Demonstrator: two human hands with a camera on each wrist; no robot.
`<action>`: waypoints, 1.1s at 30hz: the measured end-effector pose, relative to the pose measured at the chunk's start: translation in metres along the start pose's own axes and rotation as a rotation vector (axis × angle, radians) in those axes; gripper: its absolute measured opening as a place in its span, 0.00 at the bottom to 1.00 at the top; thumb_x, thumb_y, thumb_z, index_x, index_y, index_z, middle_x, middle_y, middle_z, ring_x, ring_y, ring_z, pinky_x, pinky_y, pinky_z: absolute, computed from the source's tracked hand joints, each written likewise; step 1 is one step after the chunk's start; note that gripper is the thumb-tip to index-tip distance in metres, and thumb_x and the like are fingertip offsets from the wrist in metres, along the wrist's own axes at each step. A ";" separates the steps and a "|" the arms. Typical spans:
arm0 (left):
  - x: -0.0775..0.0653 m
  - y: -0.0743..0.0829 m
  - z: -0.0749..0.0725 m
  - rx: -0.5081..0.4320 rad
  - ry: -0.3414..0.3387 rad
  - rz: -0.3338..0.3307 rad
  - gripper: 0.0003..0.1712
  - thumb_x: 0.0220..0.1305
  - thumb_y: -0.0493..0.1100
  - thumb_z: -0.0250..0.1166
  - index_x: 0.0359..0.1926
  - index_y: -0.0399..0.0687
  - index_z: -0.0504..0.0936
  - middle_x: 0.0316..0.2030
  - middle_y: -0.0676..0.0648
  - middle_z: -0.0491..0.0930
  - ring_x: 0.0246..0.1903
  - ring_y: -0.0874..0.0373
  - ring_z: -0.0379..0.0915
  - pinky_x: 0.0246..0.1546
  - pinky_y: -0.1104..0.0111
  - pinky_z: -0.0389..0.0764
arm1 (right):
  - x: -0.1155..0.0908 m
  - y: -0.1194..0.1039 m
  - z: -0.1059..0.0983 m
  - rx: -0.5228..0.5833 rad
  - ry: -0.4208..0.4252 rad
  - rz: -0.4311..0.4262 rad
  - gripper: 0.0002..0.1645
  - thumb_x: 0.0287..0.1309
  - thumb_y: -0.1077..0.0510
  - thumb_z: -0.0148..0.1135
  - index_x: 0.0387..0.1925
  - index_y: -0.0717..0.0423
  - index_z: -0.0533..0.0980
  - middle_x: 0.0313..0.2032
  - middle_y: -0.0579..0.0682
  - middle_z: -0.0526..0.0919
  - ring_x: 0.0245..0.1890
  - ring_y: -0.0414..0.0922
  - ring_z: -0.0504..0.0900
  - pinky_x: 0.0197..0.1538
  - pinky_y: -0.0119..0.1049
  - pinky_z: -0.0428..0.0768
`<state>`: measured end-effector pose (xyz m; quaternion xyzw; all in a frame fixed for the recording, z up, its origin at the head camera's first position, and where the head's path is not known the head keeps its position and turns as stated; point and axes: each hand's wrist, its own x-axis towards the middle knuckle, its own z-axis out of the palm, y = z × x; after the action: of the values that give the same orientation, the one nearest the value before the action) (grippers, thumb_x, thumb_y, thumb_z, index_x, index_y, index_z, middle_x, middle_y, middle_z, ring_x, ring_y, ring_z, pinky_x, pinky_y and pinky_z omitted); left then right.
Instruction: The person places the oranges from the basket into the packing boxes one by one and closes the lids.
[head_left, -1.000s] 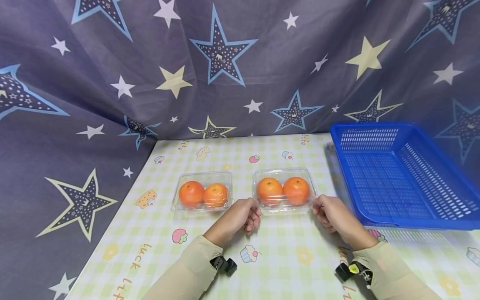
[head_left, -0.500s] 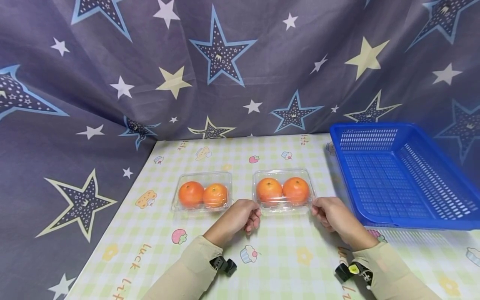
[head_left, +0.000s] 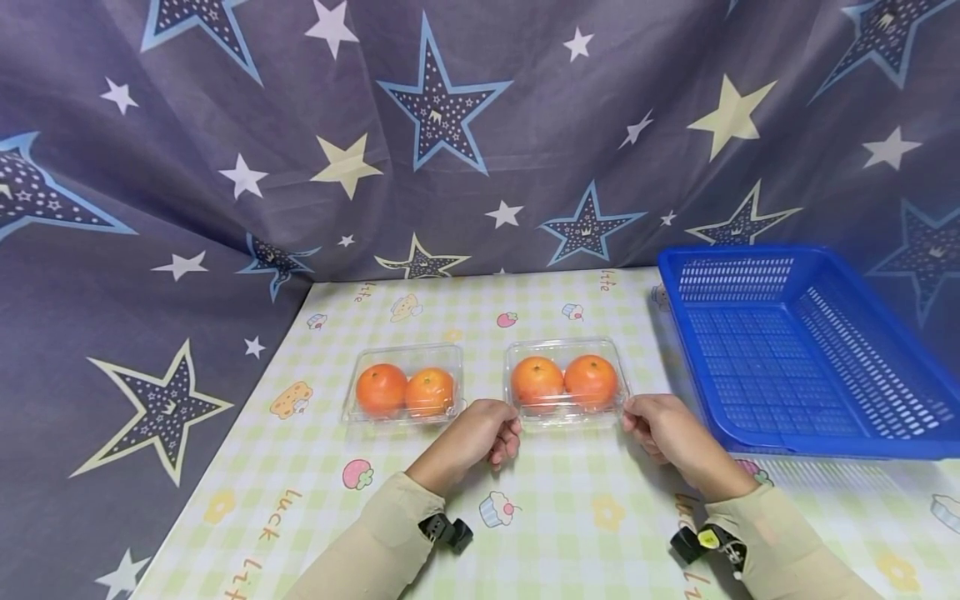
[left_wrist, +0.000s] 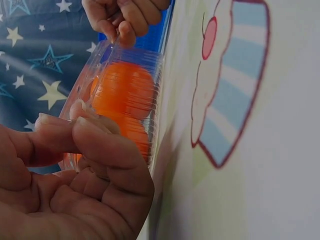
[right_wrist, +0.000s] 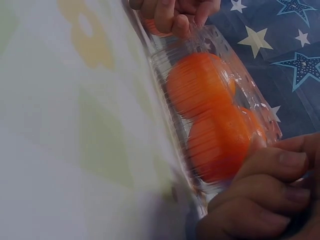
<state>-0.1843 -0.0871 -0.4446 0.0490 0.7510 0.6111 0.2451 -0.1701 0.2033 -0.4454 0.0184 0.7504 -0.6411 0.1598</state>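
Two orange citrus fruits (head_left: 592, 382) lie side by side in a clear plastic clamshell box (head_left: 567, 342) in the middle of the table. My left hand (head_left: 486, 433) pinches the box's front left corner between thumb and fingers. At the front right corner, my right hand (head_left: 660, 425) pinches the edge the same way, its other fingers curled. The left wrist view shows the right hand (left_wrist: 127, 17) at the far end of the lid's rim. From the right wrist, the left hand (right_wrist: 175, 15) shows at the opposite corner. The lid lies down over the fruit.
Left of my left hand stands a second clear clamshell box (head_left: 408, 348) with two orange fruits (head_left: 382, 389). A large blue plastic basket (head_left: 738, 447) stands on the right. The checked tablecloth (head_left: 555, 533) reaches back to a dark star-patterned curtain (head_left: 465, 200).
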 end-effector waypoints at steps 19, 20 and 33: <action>-0.001 0.001 -0.001 -0.005 -0.005 0.002 0.15 0.75 0.43 0.48 0.34 0.39 0.74 0.20 0.48 0.73 0.16 0.62 0.63 0.18 0.73 0.70 | 0.000 0.001 0.000 -0.032 0.014 0.007 0.19 0.72 0.56 0.44 0.27 0.62 0.72 0.13 0.42 0.60 0.13 0.38 0.55 0.17 0.29 0.55; -0.001 0.000 -0.001 -0.005 -0.006 0.002 0.15 0.75 0.43 0.48 0.34 0.39 0.74 0.20 0.49 0.73 0.16 0.62 0.63 0.18 0.73 0.70 | 0.000 0.001 0.000 -0.031 0.015 0.006 0.19 0.72 0.56 0.44 0.27 0.62 0.72 0.13 0.42 0.60 0.13 0.38 0.55 0.17 0.29 0.55; 0.001 -0.001 -0.002 -0.010 -0.008 0.004 0.16 0.75 0.43 0.48 0.34 0.37 0.74 0.19 0.49 0.73 0.16 0.62 0.63 0.18 0.73 0.70 | 0.000 0.001 0.000 -0.031 0.013 -0.003 0.19 0.72 0.57 0.44 0.27 0.62 0.72 0.13 0.42 0.60 0.13 0.38 0.55 0.17 0.29 0.55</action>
<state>-0.1855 -0.0891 -0.4454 0.0516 0.7467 0.6153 0.2474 -0.1695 0.2039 -0.4463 0.0191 0.7614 -0.6293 0.1543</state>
